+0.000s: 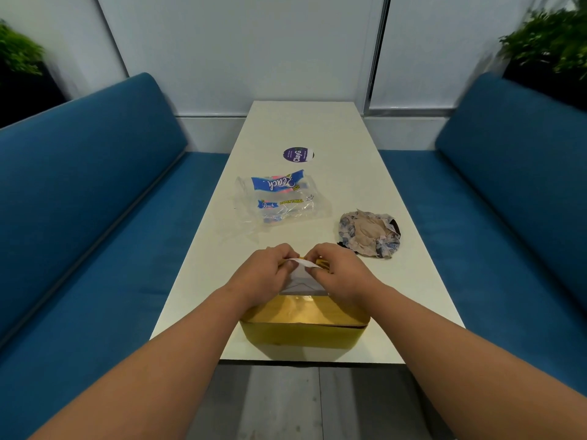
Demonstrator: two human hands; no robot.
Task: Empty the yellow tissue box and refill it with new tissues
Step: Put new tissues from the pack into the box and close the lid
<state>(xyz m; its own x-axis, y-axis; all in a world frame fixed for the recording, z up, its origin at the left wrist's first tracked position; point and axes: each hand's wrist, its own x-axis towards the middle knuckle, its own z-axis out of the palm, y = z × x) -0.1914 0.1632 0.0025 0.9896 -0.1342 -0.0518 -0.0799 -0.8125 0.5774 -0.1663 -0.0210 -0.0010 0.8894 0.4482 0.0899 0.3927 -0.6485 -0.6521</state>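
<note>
Long white table [365,185] runs away to pale wall panels [247,49]. Blue upholstered benches left [79,185] and right [514,173]. Potted greenery far left [19,52], far right [549,39]. Grey floor [286,404] near.

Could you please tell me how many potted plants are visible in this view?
2: one plant at the far left behind the left sofa, another plant at the far right behind the right sofa; both cropped.

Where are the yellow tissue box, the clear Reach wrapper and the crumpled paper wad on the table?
yellow tissue box [305,336]: head view, on its near front wall.
clear Reach wrapper [279,198]: head view, on its printed middle.
crumpled paper wad [368,233]: head view, on its brownish centre.
</note>
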